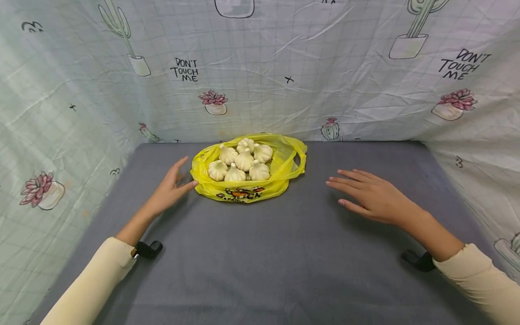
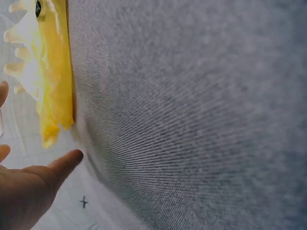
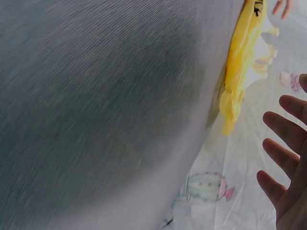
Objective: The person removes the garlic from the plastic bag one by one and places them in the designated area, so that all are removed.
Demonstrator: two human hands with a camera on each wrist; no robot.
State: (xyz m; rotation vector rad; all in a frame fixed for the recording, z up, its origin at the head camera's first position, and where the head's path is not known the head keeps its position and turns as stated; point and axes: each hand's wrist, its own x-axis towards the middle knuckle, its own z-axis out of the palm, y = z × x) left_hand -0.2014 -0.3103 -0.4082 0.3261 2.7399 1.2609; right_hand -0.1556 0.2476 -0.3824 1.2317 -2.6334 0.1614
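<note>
A yellow plastic bag (image 1: pixel 239 192) lies at the back of the table, its mouth spread wide around several white garlic bulbs (image 1: pixel 244 160). Beside the bag's left end is my left hand (image 1: pixel 168 189), fingers extended and thumb close to the plastic; whether it touches cannot be told in the head view. The left wrist view shows a gap between those fingers and the bag (image 2: pixel 55 72). Off to the right of the bag, my right hand (image 1: pixel 371 196) hovers over the table with its fingers spread and nothing held. The same bag (image 3: pixel 237 62) appears in the right wrist view.
A grey cloth (image 1: pixel 260 262) covers the table. Pale curtains (image 1: pixel 260 67) printed with cacti and lettering hang behind it and at both sides. Black straps with curved mounts (image 1: pixel 148 249) sit at both wrists, below cream sleeves. The bag's handle loop (image 1: pixel 299 160) points right.
</note>
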